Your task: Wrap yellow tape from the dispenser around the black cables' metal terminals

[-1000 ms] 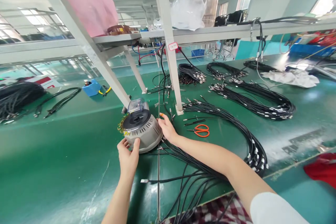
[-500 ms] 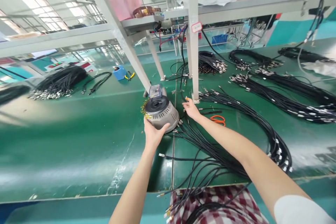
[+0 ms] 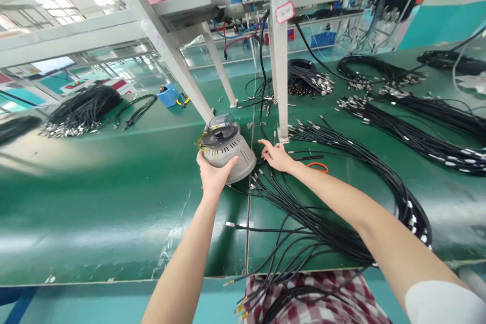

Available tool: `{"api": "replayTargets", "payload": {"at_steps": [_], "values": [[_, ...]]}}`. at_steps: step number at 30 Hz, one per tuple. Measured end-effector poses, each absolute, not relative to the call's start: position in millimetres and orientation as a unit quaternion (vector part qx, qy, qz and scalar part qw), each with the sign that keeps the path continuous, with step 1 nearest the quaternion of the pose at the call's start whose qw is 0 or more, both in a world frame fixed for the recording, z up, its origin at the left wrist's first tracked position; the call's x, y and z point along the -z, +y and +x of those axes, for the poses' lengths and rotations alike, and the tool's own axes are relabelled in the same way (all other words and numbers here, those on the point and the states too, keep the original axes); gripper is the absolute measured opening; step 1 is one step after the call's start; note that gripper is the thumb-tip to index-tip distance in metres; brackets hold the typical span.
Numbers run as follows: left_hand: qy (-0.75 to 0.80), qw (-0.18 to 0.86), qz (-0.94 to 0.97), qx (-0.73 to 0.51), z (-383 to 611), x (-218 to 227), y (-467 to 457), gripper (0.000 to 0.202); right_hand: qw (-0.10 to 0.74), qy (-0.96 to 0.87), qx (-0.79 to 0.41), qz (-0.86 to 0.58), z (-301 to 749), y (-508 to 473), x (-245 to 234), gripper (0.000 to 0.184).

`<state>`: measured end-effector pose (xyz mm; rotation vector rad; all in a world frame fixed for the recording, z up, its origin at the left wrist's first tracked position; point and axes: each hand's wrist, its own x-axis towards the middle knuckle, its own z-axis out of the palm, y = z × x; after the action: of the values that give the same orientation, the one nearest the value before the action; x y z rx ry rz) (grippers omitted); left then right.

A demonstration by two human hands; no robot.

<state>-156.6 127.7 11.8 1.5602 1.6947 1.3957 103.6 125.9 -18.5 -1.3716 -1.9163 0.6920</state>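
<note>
A grey, round tape dispenser (image 3: 235, 159) with a black turntable on top and a clear cover at the back stands near the table seam. Yellowish strips hang at its left rim. My left hand (image 3: 214, 174) grips its near left side, thumb along the front and fingers round the left edge. Just right of the dispenser, my right hand (image 3: 276, 156) reaches out with its index finger stretched and the others bent. I see nothing held in it. A black cord (image 3: 261, 68) runs down behind that hand. Below it, a bundle of black cables (image 3: 311, 223) lies with its connector ends near the dispenser.
A white post (image 3: 280, 86) stands just behind my right hand, another slants behind the dispenser. Orange scissors handles (image 3: 318, 166) lie beside my right forearm. More cable bundles (image 3: 429, 136) lie at the right, others (image 3: 85, 111) at the far left, near a blue box (image 3: 167, 95). Cable ends overhang my lap.
The dispenser appears slightly turned in my left hand, its clear cover sitting lower. My right hand has shifted slightly, its index finger now stretched toward the dispenser. The view has tilted down a little.
</note>
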Motion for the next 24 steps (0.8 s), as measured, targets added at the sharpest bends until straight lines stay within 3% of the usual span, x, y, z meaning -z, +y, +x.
{"api": "replayTargets", "payload": {"at_steps": [4,16,24], "values": [[0.622,0.213,0.564,-0.499,-154,-10,126,0.113,0.308,-0.782,-0.254,-0.478,117,117,15,0.087],[0.629,0.187,0.573,-0.491,-144,-1,101,0.110,0.302,-0.777,-0.181,-0.522,126,144,21,0.073],[0.621,0.185,0.574,-0.501,-135,-9,108,0.109,0.301,-0.782,-0.205,-0.506,136,161,21,0.080]]}}
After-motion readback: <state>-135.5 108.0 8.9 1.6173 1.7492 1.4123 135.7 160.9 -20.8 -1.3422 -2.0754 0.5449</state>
